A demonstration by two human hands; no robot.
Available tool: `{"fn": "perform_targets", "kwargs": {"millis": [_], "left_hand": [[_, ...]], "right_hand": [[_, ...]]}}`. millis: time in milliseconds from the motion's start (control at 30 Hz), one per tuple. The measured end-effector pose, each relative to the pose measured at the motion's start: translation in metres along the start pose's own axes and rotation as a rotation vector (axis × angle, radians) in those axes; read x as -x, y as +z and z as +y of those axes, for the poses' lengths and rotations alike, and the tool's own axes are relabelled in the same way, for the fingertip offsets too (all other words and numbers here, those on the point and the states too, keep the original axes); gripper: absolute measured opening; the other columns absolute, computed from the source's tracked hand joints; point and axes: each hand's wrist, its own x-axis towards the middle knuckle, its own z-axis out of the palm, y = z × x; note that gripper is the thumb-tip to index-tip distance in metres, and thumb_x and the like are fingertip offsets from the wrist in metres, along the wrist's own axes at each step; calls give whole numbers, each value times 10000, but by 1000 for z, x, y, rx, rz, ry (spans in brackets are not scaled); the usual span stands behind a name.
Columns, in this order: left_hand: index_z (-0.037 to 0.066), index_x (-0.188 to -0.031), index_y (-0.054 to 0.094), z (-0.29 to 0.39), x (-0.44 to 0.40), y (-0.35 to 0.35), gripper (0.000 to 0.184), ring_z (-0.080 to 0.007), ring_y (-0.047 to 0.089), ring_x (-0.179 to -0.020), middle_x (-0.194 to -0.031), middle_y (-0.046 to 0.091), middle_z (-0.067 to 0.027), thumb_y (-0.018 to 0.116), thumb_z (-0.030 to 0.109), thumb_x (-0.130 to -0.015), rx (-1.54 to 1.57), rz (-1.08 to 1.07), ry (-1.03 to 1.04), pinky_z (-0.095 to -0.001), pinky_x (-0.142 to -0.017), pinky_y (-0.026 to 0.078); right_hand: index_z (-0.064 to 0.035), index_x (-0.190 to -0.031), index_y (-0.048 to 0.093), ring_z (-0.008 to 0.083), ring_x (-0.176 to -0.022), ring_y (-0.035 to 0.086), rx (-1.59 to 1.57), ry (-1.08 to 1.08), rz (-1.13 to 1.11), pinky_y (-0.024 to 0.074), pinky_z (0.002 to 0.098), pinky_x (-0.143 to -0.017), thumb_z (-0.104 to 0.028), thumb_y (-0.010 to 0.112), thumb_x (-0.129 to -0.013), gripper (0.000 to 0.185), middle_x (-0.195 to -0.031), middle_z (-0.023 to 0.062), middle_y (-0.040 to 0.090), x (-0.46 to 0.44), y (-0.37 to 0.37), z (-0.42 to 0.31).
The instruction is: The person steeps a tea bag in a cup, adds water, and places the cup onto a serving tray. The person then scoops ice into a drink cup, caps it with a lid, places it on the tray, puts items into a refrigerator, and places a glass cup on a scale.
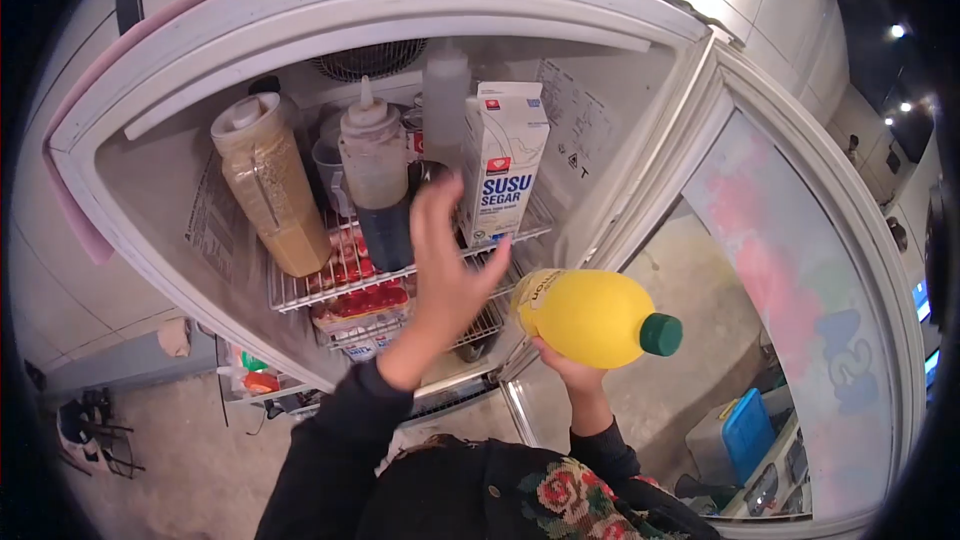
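Note:
My right hand (575, 367) is wrapped round a yellow bottle (590, 316) with a green screw cap, tilted on its side outside the fridge shelf. Stretched toward the upper wire shelf (345, 287), my left hand (445, 265) has its fingers apart and holds nothing. Just left of its fingers stands a squeeze bottle (376, 175) with dark liquid in its lower part. To their right is a white "SUSU SEGAR" carton (508, 165). A dark round thing behind my left fingers is partly hidden.
A pitcher of tan liquid (270, 185) leans at the shelf's left, and a pale bottle (446, 90) stands farther back. Red-topped packs (365, 305) lie on the shelf below. The fridge's glass door (790, 290) is swung out right. A blue-lidded box (745, 435) sits beyond.

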Motion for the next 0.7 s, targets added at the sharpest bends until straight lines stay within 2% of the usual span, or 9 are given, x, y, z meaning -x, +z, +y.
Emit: {"fn": "perform_targets", "kwargs": {"millis": [133, 267, 300, 433, 500, 533, 600, 667, 700], "left_hand": [[-36, -1254, 321, -30, -66, 44, 839, -348, 410, -1102, -1207, 403, -217, 754, 94, -546, 5, 4, -93, -389, -946, 331], [-19, -1247, 321, -52, -85, 52, 884, -324, 447, -1066, -1185, 425, -202, 785, 99, -504, 244, -355, -371, -378, -923, 358], [-19, -1247, 321, -44, -86, 49, 884, -324, 447, -1066, -1185, 425, -202, 785, 99, -504, 244, -356, -369, -378, -923, 358], [-2, -1223, 346, 2, -83, 18, 895, -303, 484, -1009, -1145, 460, -173, 810, 111, -466, 311, -22, -254, -367, -893, 382], [1, -1221, 348, 24, -75, -2, 893, -300, 486, -1006, -1137, 466, -170, 811, 112, -465, 261, -44, -222, -363, -890, 383], [3, -1220, 351, 35, -71, -12, 892, -296, 487, -1002, -1129, 471, -166, 812, 113, -464, 215, -58, -184, -359, -887, 385], [9, -1217, 355, 48, -58, -30, 890, -290, 489, -995, -1114, 482, -159, 814, 116, -462, 118, -77, -106, -352, -882, 387], [20, -1206, 377, 48, -31, -50, 868, -294, 485, -996, -1114, 481, -150, 815, 138, -466, 165, -113, -132, -347, -880, 386], [20, -1206, 377, 50, -15, -61, 868, -294, 485, -996, -1114, 481, -150, 815, 138, -466, 146, -106, -141, -347, -880, 386]], "right_hand": [[-32, -1185, 436, 203, -926, 609, -62, -17, 61, 509, 280, -799, -88, 822, -519, 772, -1044, 101, 602, -6, 1, -13], [-17, -1166, 441, 204, -909, 613, 69, -49, 54, 511, 288, -788, -91, 828, -502, 772, -1042, 103, 602, -4, -3, -19], [-14, -1153, 446, 206, -901, 614, 110, -50, 94, 512, 290, -780, -105, 835, -494, 770, -1041, 108, 600, -5, -3, -16], [-18, -1131, 456, 210, -871, 618, 181, -139, 230, 515, 287, -756, -156, 848, -484, 769, -1018, 118, 601, -40, 15, -23], [-16, -1137, 444, 216, -875, 607, 265, -175, 280, 504, 289, -766, -173, 843, -499, 769, -1010, 117, 591, -61, 22, -26], [-16, -1166, 413, 228, -903, 584, 407, -328, 336, 484, 293, -780, -163, 841, -502, 804, -1049, 117, 556, -72, 20, -1], [-16, -1193, 382, 240, -928, 562, 251, -255, 255, 467, 306, -789, -180, 836, -514, 833, -1093, 122, 511, -92, 31, -11], [-16, -1195, 379, 250, -902, 566, 363, -413, 256, 466, 323, -784, -195, 835, -510, 842, -1068, 118, 518, -115, 36, 5], [-16, -1195, 379, 250, -902, 566, 350, -404, 240, 466, 323, -784, -195, 835, -510, 842, -1068, 118, 518, -121, 45, 1]]}}
